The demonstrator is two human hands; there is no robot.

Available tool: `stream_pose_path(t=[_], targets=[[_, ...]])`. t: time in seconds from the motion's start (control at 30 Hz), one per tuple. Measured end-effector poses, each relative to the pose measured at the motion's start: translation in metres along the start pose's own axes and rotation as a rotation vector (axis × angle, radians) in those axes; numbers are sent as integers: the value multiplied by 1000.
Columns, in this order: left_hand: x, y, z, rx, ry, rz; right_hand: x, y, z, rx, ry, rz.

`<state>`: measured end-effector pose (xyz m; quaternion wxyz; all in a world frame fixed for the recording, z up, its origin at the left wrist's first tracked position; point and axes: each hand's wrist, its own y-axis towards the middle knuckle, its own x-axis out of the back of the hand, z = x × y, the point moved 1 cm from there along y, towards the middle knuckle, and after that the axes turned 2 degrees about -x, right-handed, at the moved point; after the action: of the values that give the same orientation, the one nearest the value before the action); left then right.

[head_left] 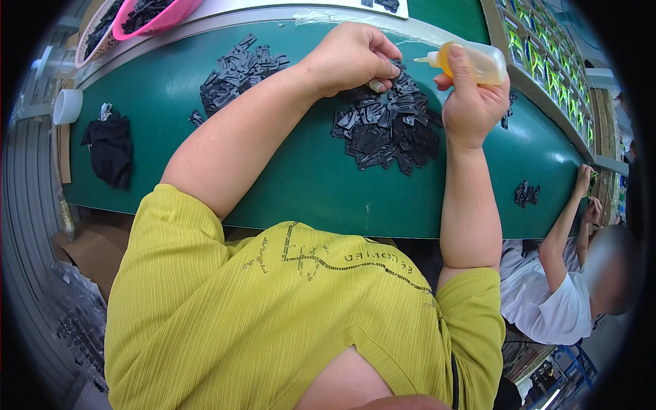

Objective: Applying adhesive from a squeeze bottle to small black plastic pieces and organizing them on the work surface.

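My right hand (473, 102) grips a translucent squeeze bottle (486, 65) of yellowish liquid, thumb across its shoulder. Its thin needle tip points left, toward my left hand (352, 58). The thumb and fingers of that hand are pinched on a small black plastic part (398, 66), mostly hidden by the fingertips. Needle and part are close together; I cannot tell whether they touch. Just below both hands lies a heap of flat black plastic parts (386, 133) on the green tabletop (301, 184).
Another heap of black parts (239, 75) lies to the left, a small cluster (526, 194) to the right. A pink basin (179, 12), a white roll (67, 106) and a black cloth (111, 152) are at left. A rack (547, 75) borders the right; a co-worker in white (547, 301) sits there.
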<state>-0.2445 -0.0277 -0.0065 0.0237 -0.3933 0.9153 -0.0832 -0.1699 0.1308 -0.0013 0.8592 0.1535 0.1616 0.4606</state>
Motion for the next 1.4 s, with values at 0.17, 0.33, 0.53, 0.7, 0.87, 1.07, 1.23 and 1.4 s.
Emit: stream_pose_path(t=[0.17,0.33,0.53,0.7,0.87,1.07,1.23,1.4], targets=[[-1,2,0,14,-12,-26,10,2,4,-50,104,71],[2,2,0,44,-52,-42,4,-4,2,-86,75,133],[1,2,0,28,-32,-37,4,-5,2,-77,24,122],[2,3,0,32,-4,-45,2,-5,1,-90,23,126],[1,3,-2,31,-22,-43,0,-6,5,-69,-39,134],[1,3,0,73,-99,-60,13,7,2,-119,135,41],[18,24,-8,-48,38,-339,16,9,-3,-193,273,-51],[48,68,-24,-175,416,-561,8,4,3,-158,157,-2]])
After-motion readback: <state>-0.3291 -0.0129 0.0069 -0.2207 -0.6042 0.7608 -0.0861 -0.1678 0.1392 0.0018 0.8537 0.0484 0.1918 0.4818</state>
